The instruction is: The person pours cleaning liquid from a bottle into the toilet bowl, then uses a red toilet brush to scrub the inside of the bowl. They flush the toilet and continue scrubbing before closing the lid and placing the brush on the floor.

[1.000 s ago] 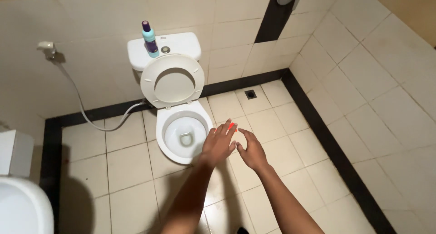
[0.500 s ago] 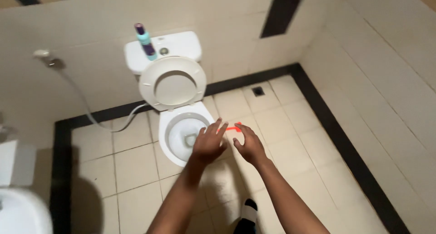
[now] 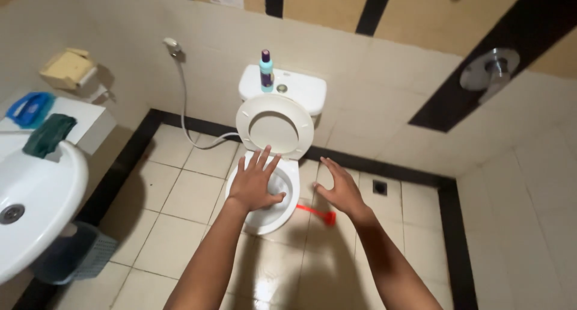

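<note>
My left hand is spread open, palm down, over the white toilet bowl, whose seat is raised against the cistern. My right hand hovers open just right of the bowl, holding nothing. A red object, thin with a thicker end, lies on the floor tiles below my right hand. A blue bottle with a purple cap stands on the cistern.
A white sink is at the left, with a blue item and a dark green cloth on the ledge behind it. A bin sits beneath. A spray hose hangs on the wall. A floor drain lies right.
My hands have separated and opened; the red thing that was between them now lies on the floor. The view has shifted, bringing the sink and ledge into sight.
</note>
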